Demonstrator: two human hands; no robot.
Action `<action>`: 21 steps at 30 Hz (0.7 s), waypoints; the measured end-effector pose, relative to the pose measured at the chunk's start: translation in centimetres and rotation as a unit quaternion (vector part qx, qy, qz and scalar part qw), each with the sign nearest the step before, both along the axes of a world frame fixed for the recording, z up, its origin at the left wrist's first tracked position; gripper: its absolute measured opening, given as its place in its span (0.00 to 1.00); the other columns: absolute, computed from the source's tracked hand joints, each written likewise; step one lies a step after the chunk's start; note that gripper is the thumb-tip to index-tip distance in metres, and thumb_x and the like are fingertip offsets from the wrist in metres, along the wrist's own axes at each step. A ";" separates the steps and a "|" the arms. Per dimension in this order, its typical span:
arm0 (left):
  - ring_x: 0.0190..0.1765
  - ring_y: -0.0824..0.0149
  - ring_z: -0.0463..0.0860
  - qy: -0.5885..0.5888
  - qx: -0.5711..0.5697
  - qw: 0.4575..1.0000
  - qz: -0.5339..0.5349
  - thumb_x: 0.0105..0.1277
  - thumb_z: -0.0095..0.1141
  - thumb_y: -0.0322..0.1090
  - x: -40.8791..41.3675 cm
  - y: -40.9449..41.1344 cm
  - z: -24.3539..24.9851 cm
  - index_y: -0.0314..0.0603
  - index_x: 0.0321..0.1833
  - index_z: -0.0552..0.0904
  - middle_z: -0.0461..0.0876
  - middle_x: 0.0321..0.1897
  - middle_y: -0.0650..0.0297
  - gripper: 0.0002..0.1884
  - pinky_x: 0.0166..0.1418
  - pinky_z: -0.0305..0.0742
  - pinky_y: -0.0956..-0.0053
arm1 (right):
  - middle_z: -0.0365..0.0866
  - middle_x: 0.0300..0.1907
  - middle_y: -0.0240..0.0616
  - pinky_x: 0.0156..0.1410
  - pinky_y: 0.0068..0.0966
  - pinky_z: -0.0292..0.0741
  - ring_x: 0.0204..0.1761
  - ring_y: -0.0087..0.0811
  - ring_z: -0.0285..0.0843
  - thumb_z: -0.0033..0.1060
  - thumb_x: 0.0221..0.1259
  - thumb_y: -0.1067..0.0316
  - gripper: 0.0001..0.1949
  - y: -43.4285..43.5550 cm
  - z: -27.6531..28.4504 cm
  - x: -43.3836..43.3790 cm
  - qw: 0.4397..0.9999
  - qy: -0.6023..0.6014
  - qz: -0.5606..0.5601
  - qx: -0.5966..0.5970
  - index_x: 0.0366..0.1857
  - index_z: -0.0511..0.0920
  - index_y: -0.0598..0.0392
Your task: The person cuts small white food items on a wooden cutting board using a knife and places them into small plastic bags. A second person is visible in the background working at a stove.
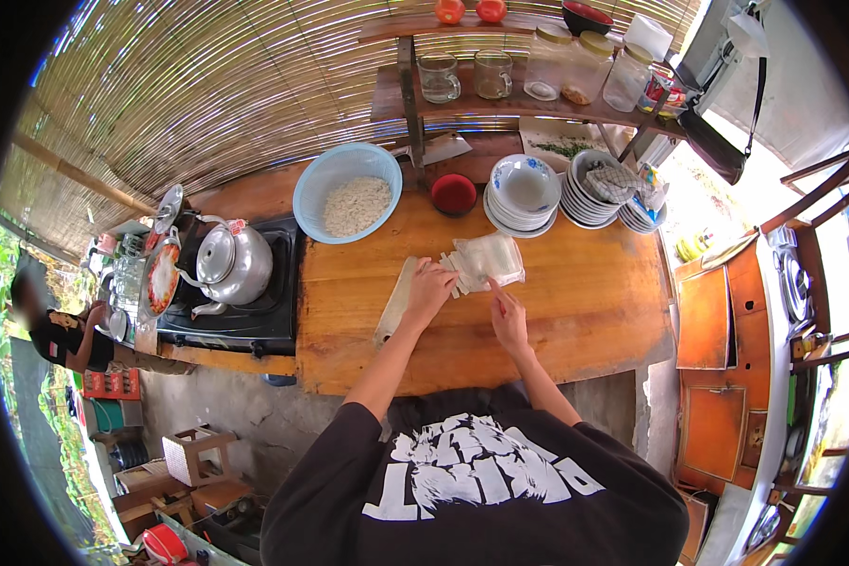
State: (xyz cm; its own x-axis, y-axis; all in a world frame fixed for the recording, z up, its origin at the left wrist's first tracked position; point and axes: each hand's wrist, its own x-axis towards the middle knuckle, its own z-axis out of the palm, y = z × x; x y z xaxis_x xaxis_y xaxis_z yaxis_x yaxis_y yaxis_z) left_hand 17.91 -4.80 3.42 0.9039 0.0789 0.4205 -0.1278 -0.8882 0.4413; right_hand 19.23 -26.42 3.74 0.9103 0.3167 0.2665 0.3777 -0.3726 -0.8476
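A pale slab in clear plastic wrapping (494,259) lies on the wooden table (354,283), with several thin white strips (450,267) along its left side. My left hand (430,289) rests over the left end of those strips, fingers bent downward; its fingertips are partly hidden, so whether it grips a strip is unclear. With its index finger stretched out, my right hand (509,317) reaches the near edge of the wrapped slab. The other fingers of that hand are curled. Under and beside my left hand lies a long, pale wooden board (396,304).
A blue plastic basin (304,187) with pale flakes, a red bowl (453,194) and stacked dishes (524,185) line the table's back. A knife with a broad blade (444,148) lies behind them. Left are a kettle (235,263) on a gas stove (283,283) and a person (78,336).
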 end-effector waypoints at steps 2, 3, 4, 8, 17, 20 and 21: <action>0.45 0.69 0.85 -0.009 -0.008 1.000 0.003 0.67 0.65 0.37 -0.1 0.0 -0.3 0.48 0.38 0.91 0.89 0.30 0.69 0.05 0.75 0.64 0.59 | 0.70 0.26 0.45 0.40 0.34 0.71 0.28 0.39 0.67 0.54 0.70 0.78 0.25 0.0 -0.3 0.2 1.000 -0.004 0.009 0.004 0.69 0.79 0.46; 0.45 0.69 0.85 -0.007 -0.018 1.000 0.003 0.68 0.65 0.36 -0.2 -0.1 -0.2 0.48 0.38 0.91 0.89 0.30 0.69 0.04 0.75 0.64 0.59 | 0.71 0.27 0.46 0.40 0.36 0.72 0.29 0.41 0.69 0.54 0.70 0.78 0.25 -0.1 -0.2 0.1 1.000 0.003 0.011 -0.005 0.70 0.78 0.46; 0.45 0.68 0.86 -0.005 -0.028 1.000 0.002 0.68 0.65 0.36 -0.4 -0.1 -0.1 0.48 0.38 0.90 0.89 0.31 0.68 0.04 0.76 0.64 0.58 | 0.72 0.27 0.47 0.41 0.37 0.72 0.30 0.43 0.71 0.54 0.69 0.77 0.25 -0.1 -0.1 0.1 1.000 0.009 0.014 -0.014 0.70 0.78 0.46; 0.46 0.66 0.86 0.032 -0.030 0.999 0.024 0.69 0.63 0.35 -1.4 -0.6 0.6 0.46 0.37 0.87 0.89 0.33 0.67 0.04 0.76 0.63 0.57 | 0.74 0.28 0.48 0.41 0.39 0.73 0.31 0.45 0.72 0.54 0.70 0.76 0.25 -0.1 0.1 -0.1 1.000 0.015 0.011 -0.025 0.71 0.77 0.46; 0.43 0.60 0.85 0.010 -0.210 0.968 0.137 0.65 0.66 0.34 -5.7 -0.7 2.5 0.45 0.38 0.86 0.87 0.32 0.63 0.03 0.65 0.68 0.60 | 0.78 0.31 0.45 0.43 0.31 0.74 0.31 0.37 0.72 0.52 0.72 0.78 0.24 0.3 -0.2 -1.1 0.999 0.028 0.043 -0.019 0.70 0.78 0.49; 0.42 0.59 0.83 -0.006 -0.183 0.961 0.206 0.65 0.66 0.34 -8.9 0.7 2.2 0.46 0.39 0.86 0.88 0.32 0.62 0.03 0.61 0.69 0.60 | 0.83 0.36 0.48 0.44 0.31 0.75 0.33 0.38 0.75 0.52 0.71 0.78 0.24 1.7 1.0 -2.6 0.993 0.055 0.101 -0.016 0.70 0.78 0.50; 0.43 0.59 0.83 -0.015 -0.157 0.964 0.214 0.65 0.66 0.34 -9.7 1.3 1.9 0.46 0.39 0.86 0.88 0.33 0.62 0.04 0.61 0.69 0.60 | 0.83 0.37 0.49 0.44 0.32 0.76 0.33 0.39 0.76 0.53 0.72 0.77 0.24 2.4 0.9 -2.9 0.991 0.056 0.120 -0.006 0.70 0.78 0.49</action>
